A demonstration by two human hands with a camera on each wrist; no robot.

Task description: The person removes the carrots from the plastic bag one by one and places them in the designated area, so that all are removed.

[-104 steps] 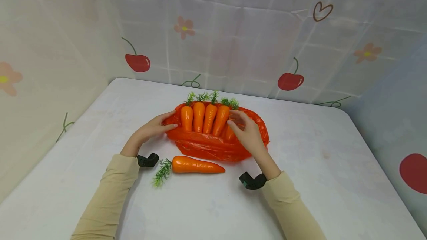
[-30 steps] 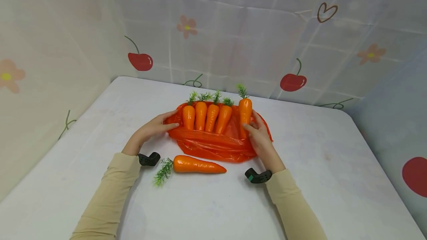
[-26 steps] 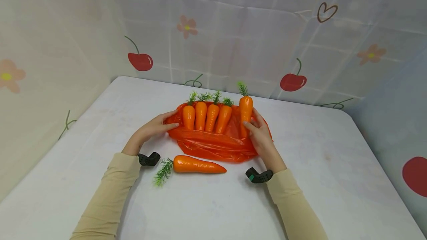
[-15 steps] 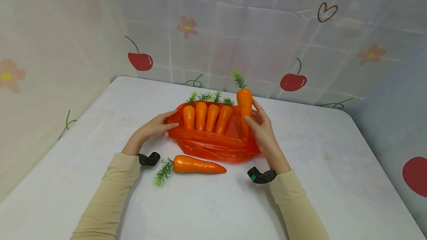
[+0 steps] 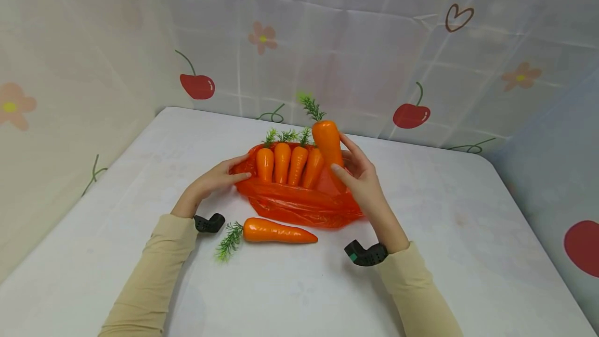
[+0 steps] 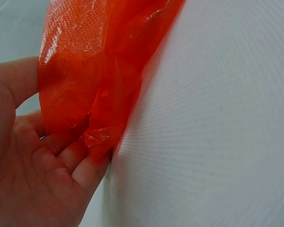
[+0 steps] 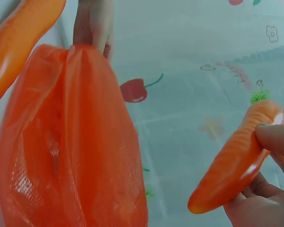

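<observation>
Up over the right side of the red bag [image 5: 299,206], the right hand [image 5: 367,181] pinches a carrot [image 5: 326,140], and the left hand [image 5: 211,179] holds the bag's left edge between thumb and fingers.

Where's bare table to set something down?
The table is bare right of the right sleeve, left of the left sleeve, and between them nearer than the loose carrot. It's crowded at the red bag, between left hand and right hand.
</observation>
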